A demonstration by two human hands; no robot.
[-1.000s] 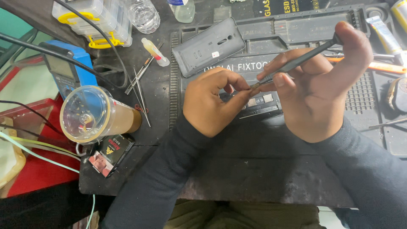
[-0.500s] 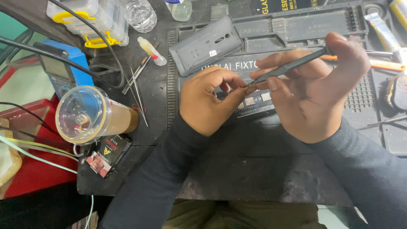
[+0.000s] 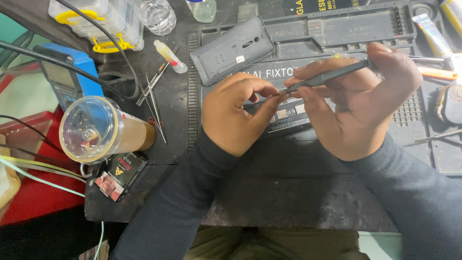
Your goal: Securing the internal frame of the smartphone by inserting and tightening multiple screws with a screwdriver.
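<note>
My right hand grips a slim dark screwdriver that slants down to the left. Its tip meets the fingertips of my left hand. The left thumb and forefinger are pinched together at that tip; whether something tiny sits between them is too small to tell. Under both hands lies an opened phone with its circuit board showing, on a dark repair mat. The phone's grey back cover lies apart, behind my left hand.
Left of the mat lie tweezers, a small glue bottle, a clear jar on its side, a blue meter and a clear parts box. Tubes and an orange tool lie at the right.
Both hands stay joined at the screwdriver tip over the phone. The screwdriver shaft has tilted a little flatter, and the view has shifted slightly.
</note>
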